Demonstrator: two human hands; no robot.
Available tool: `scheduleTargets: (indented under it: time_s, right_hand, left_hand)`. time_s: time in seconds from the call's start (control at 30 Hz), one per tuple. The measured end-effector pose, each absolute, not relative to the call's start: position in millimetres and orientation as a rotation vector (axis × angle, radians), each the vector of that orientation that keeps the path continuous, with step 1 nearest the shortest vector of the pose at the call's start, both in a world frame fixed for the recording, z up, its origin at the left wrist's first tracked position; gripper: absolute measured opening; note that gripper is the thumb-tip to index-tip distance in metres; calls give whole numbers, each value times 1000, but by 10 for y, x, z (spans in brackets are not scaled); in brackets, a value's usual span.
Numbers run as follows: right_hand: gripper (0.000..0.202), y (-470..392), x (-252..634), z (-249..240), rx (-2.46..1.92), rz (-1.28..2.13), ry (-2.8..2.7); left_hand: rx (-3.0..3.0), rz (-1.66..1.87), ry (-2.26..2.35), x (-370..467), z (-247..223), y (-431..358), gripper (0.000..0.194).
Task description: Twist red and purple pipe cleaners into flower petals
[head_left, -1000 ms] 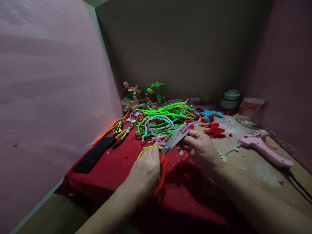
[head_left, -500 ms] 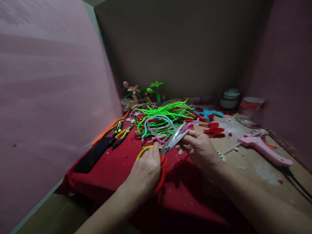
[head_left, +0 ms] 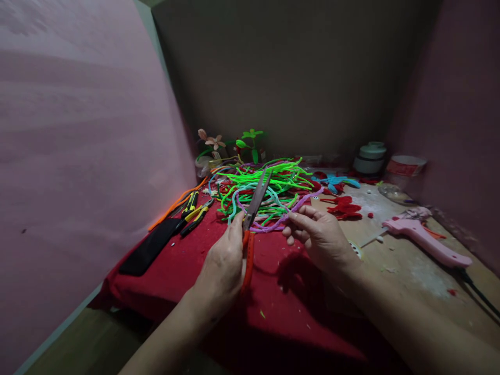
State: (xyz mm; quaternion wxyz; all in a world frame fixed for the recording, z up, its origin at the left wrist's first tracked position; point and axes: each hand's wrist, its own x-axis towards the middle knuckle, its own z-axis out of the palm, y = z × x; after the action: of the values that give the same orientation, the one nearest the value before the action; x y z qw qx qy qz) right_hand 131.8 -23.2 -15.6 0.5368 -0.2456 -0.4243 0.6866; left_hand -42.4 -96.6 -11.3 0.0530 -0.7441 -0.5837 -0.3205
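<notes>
Scissors [head_left: 257,204] with orange-red handles are in my left hand [head_left: 224,260], their blades pointing away over a heap of green pipe cleaners [head_left: 269,177]. The blades are nearly together. My right hand [head_left: 318,234] has its thumb and forefinger pinched at a purple pipe cleaner [head_left: 308,198]; whether something smaller is also between the fingertips is too small to tell. A light blue curved pipe cleaner [head_left: 235,200] lies at the front of the heap, left of my right hand.
Yellow-black pliers [head_left: 197,219] and a black flat case [head_left: 150,247] lie on the left. Red pieces [head_left: 344,208] and a pink glue gun [head_left: 427,242] rest on the board at the right. A lidded jar [head_left: 369,158] and a cup [head_left: 404,169] stand behind.
The scissors have swung from pointing right, near my right fingers, to pointing away, and their blades have closed. My left hand has moved slightly left. A small green scrap now lies on the red cloth.
</notes>
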Motion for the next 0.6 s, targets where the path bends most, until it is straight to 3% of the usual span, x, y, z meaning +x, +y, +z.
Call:
scheduleTargets:
  time_s: [0.37, 0.6]
  right_hand:
    - [10, -270, 1316, -162, -517, 1664, -1130]
    - [12, -294, 1316, -167, -554, 1726, -1174]
  left_hand:
    - [-2470, -1733, -2039, -111, 227, -774, 46]
    - [-2483, -1825, -2147, -6, 255, -675, 26]
